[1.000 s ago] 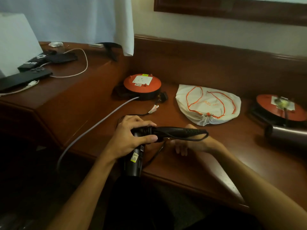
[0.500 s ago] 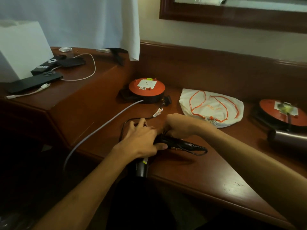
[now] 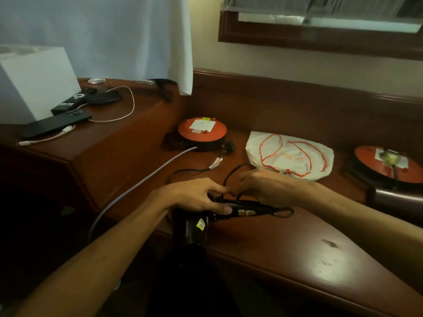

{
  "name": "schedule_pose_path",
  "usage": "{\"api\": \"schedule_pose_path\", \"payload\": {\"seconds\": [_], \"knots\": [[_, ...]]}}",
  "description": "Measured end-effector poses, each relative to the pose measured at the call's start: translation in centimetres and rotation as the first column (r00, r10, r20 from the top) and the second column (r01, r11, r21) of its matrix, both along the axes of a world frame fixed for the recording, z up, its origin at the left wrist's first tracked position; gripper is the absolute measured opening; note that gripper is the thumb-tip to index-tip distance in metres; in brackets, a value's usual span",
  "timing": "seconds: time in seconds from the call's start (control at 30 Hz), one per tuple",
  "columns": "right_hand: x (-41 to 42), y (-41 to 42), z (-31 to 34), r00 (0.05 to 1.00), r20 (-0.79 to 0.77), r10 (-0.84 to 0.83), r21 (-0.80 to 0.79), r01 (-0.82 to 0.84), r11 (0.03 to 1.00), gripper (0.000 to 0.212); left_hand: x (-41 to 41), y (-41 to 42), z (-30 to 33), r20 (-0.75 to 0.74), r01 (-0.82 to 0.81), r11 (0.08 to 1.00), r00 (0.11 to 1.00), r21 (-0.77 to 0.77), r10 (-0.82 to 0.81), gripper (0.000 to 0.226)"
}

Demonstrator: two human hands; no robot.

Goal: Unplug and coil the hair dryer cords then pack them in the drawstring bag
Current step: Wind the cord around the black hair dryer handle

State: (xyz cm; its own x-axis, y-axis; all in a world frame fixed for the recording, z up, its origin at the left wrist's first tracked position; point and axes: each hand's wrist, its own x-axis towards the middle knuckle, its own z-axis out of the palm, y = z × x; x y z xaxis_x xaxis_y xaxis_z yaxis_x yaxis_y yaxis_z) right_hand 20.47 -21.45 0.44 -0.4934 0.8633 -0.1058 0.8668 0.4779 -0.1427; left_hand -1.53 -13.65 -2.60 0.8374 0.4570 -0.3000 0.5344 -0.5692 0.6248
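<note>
The left hand holds the black dryer; the right hand seems to pinch its cord. Bag at two o'clock waits.

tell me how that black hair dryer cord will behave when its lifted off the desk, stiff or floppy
Probably floppy with some spring: the black cord lies in loose curves on the desk and arches up between the left hand and right hand. Its plug end would likely dangle and swing. The hair dryer probably weighs far more, so it should anchor the cord.
</note>
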Motion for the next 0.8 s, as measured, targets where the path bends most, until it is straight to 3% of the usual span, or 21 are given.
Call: {"api": "schedule_pose_path", "payload": {"seconds": [0.13,0.23,0.4,0.57,0.63,0.7,0.73,0.8], "knots": [[-0.7,-2.1,0.5,0.959,-0.274,-0.077,-0.061,0.062,0.996,0.022,1.1,-1.1,1.5,-0.167,0.031,0.993,0.985,-0.114,-0.05,0.059],[-0.5,-2.6,0.3,0.926,-0.353,-0.134,-0.149,0.086,0.985,0.026,1.3,-1.5,1.6,-0.138,0.048,0.973,0.987,-0.228,-0.081,0.04],[0.2,-2.9,0.8,0.86,-0.479,-0.176,-0.113,0.138,0.984,0.028,1.2,-1.9,2.2,-0.026,0.072,0.944,0.996,-0.323,-0.085,0.032],[0.0,-3.9,3.5,0.859,-0.512,0.015,0.102,0.044,0.994,0.034,0.9,-1.7,3.7,-0.007,0.137,0.944,0.989,-0.301,-0.146,0.026],[0.6,-4.0,4.2,0.916,-0.4,0.039,0.17,0.032,0.985,0.035,0.4,-1.5,4.2,0.012,0.141,0.933,0.989,-0.331,-0.145,0.032],[1.2,-3.9,3.7,0.998,-0.048,0.038,0.258,-0.024,0.966,0.032,0.1,-1.5,5.0,0.035,0.141,0.932,0.99,-0.335,-0.138,0.033],[1.6,-3.9,3.1,0.993,0.113,0.024,0.269,-0.054,0.962,0.031,0.0,-1.6,5.4,0.035,0.138,0.935,0.99,-0.326,-0.134,0.032],[2.4,-4.1,2.2,0.975,0.222,-0.01,0.273,-0.053,0.96,0.026,0.0,-1.9,5.9,-0.007,0.108,0.949,0.993,-0.297,-0.115,0.033]]}}
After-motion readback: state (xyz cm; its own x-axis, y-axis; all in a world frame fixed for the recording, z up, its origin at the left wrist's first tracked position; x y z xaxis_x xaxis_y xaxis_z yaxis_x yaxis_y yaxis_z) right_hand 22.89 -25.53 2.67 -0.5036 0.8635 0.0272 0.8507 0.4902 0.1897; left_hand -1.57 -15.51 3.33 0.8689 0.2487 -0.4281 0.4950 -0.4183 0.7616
